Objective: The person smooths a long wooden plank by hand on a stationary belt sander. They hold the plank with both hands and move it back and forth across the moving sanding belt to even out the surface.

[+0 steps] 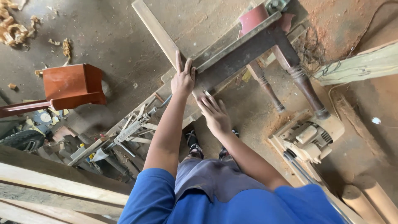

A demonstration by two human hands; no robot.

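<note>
A long wooden plank (159, 35) runs from top centre to mid-frame. The left hand (183, 78) lies flat on it, fingers spread; the right hand (214, 114) rests open just below. A dark table (244, 52) with 2 turned legs crowds the right, and a red-brown box (72, 85) sits far left.

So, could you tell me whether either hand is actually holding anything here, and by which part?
Neither grips anything: the left hand lies flat on the pale plank, and the right hand presses flat beside it.
</note>
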